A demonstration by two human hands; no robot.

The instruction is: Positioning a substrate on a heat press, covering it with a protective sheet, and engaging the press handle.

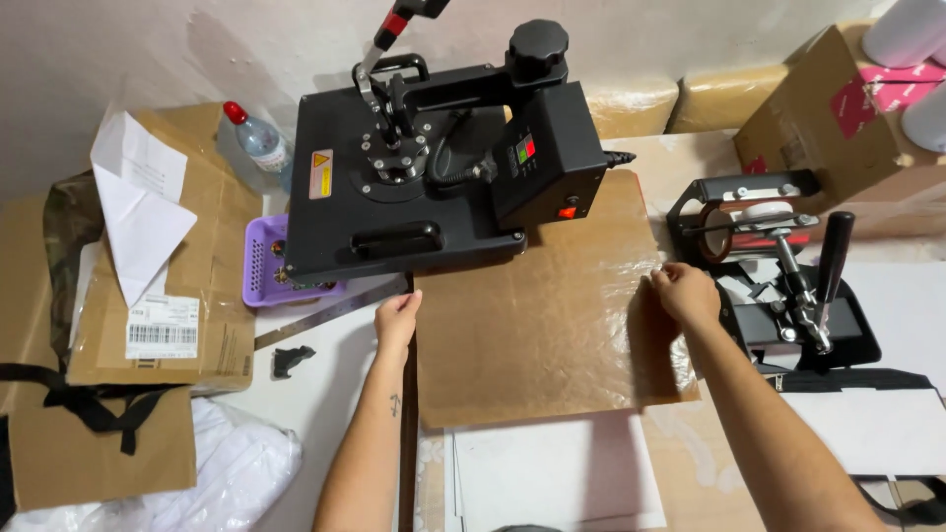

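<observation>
On the worktop (325,394), a brown sheet (542,315) lies flat in the middle, and its far part goes under the swung-open top plate of a black heat press (434,167). To the left of the press stand a purple basket (266,266), a clear water bottle (254,143) with a red cap, and cardboard boxes (148,286) with white papers on them. To the right is a black mug press (778,266) with a long handle, just beside the sheet's right edge. The left hand (397,317) rests on the left edge of the sheet, fingers curled together and pinching it. The right hand (685,291) holds the right edge, fingers bent and pressed close on the sheet. Nearer, a white sheet (552,473) lies below the brown one.
</observation>
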